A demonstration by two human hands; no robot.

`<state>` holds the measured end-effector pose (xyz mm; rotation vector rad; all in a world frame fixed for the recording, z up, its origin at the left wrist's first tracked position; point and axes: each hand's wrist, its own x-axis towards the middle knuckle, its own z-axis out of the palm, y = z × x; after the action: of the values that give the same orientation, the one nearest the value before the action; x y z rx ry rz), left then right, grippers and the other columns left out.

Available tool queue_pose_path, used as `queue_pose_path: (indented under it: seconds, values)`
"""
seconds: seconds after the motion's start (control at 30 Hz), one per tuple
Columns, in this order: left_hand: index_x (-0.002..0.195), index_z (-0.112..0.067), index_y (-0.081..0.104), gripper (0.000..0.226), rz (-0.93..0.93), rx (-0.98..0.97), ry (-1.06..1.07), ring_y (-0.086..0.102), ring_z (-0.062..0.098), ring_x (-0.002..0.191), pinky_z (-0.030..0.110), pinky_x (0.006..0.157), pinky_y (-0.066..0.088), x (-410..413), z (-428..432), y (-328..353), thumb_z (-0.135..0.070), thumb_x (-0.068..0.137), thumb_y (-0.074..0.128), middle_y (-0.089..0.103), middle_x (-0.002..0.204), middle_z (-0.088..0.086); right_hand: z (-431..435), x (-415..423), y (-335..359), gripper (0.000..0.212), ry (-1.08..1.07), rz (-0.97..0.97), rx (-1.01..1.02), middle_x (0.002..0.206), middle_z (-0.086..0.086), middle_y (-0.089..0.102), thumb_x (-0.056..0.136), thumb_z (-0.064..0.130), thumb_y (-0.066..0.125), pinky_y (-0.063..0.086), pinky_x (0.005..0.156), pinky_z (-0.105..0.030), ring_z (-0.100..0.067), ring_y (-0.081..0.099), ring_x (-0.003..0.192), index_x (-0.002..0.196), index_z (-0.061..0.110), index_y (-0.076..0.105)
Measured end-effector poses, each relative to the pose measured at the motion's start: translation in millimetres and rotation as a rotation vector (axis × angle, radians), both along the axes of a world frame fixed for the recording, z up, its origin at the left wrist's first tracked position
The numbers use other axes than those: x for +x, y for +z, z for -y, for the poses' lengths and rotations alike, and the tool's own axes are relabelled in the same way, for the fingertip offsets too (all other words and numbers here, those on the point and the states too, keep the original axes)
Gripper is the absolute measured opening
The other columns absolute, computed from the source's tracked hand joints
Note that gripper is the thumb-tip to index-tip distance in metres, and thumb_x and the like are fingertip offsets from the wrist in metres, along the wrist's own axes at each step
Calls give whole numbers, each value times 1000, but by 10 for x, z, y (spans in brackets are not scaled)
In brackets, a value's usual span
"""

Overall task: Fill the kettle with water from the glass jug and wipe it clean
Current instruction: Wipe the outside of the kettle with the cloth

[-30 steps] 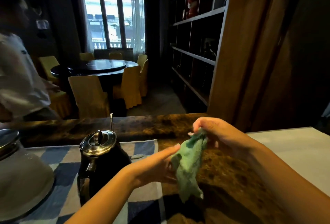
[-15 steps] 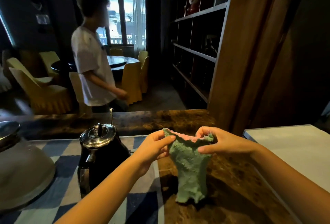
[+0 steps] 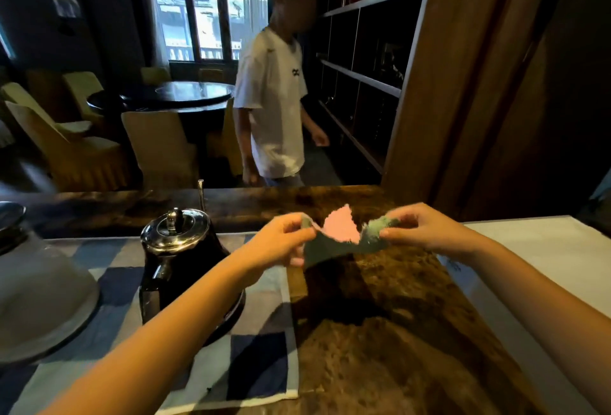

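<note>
Two hands, the left hand [image 3: 281, 239] and the right hand [image 3: 426, 227], each pinch an upper corner of a green cloth [image 3: 330, 251], holding it stretched between them above a brown marbled table [image 3: 380, 348]; a pink underside shows where the top edge folds over. To the left of the hands, a black kettle [image 3: 185, 259] stands upright on a blue-and-white checked mat [image 3: 261, 358], partly hidden by the left forearm. Its chrome lid [image 3: 175, 227] is shut, so what it holds cannot be seen. At the far left edge, on the same mat, sits a frosted dome-shaped vessel [image 3: 39, 299], its contents unclear. Beyond the table stands a person in a white T-shirt [image 3: 274, 100], near dark shelves [image 3: 363, 77].
</note>
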<state>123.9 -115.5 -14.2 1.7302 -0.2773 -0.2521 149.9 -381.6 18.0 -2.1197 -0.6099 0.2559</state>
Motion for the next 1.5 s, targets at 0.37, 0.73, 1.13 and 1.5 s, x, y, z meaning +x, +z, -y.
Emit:
queue_pose_path:
  seconds: [0.37, 0.73, 1.13, 1.5]
  values:
    - [61, -21, 54, 30, -162, 348, -377, 48, 5, 59, 17, 62, 39, -616, 79, -812, -23, 90, 59, 52, 61, -3, 70, -442, -744, 19, 350, -466, -281, 67, 18, 58, 91, 15, 61, 40, 63, -16, 3, 50, 63, 79, 29, 66]
    - [103, -26, 50, 22, 303, 877, 218, 55, 15, 99, 32, 81, 45, -427, -35, -1009, -39, 86, 53, 57, 103, -6, -201, -26, -1216, 19, -80, 21, -270, 99, 11, 64, 88, 22, 64, 52, 78, -22, -1, 60, 90, 105, 30, 60]
    - [147, -33, 6, 72, 324, 1187, -140, 1, 17, 148, 59, 112, -11, -646, 165, -1338, -64, 87, 31, -2, 161, -3, -258, 25, -1454, 71, 209, 274, -866, 160, 16, -3, 81, 75, 38, -10, 114, -52, -9, -16, 145, 143, 56, 10]
    - [148, -32, -11, 82, 385, 1267, -181, -22, 21, 144, 54, 101, -31, -749, 135, -1378, -74, 84, 18, -24, 155, -4, -205, -29, -1342, 96, 330, 137, -926, 158, 18, -17, 68, 82, 50, -18, 110, -54, -10, -24, 143, 143, 56, -5]
